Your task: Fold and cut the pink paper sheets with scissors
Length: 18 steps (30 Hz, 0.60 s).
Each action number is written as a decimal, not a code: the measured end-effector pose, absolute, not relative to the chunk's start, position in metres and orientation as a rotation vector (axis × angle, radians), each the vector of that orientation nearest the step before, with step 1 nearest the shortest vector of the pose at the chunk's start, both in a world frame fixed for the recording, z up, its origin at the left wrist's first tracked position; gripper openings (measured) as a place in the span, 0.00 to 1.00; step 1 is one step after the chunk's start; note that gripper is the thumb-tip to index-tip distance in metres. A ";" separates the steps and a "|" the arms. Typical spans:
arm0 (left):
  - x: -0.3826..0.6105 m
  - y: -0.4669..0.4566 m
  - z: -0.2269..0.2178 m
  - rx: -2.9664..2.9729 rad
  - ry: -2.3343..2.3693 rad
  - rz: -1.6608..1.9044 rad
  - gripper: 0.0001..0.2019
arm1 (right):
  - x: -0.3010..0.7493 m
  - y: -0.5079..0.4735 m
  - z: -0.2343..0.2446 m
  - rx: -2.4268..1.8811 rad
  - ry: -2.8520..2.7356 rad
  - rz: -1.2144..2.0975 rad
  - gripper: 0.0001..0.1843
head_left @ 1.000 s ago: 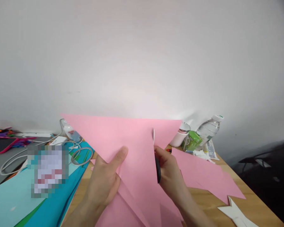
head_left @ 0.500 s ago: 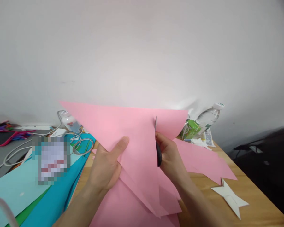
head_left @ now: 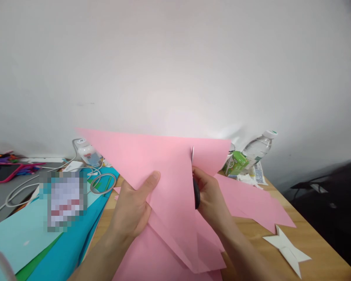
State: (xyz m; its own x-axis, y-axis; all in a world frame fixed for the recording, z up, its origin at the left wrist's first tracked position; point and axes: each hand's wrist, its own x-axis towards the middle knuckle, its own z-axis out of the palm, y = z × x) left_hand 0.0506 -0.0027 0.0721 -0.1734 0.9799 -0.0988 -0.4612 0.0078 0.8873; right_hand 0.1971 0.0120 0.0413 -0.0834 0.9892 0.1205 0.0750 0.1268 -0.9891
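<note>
A large pink paper sheet (head_left: 152,164) is held up over the wooden table (head_left: 310,242). My left hand (head_left: 133,208) grips its left part, thumb lying on the front face. My right hand (head_left: 209,197) is closed round black-handled scissors (head_left: 195,187), whose blade tip pokes up through a cut in the sheet near its top edge. The paper to the right of the cut hangs as a separate flap. More pink paper (head_left: 251,203) lies flat under and right of my hands.
Teal, blue and green paper sheets (head_left: 32,242) lie at the left with white cables (head_left: 23,191) and a small bottle (head_left: 87,154). A water bottle (head_left: 257,150) and green carton (head_left: 235,164) stand at the back right. A white folded paper shape (head_left: 286,249) rests near the right edge.
The pink sheet and both hands rose slightly, and the scissors advanced up the cut towards the sheet's top edge. The view shifted a little, so the white paper shape appears higher.
</note>
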 end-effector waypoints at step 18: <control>0.050 -0.002 0.071 0.721 1.012 1.501 0.35 | 0.197 0.013 0.039 -1.151 -1.376 1.110 0.22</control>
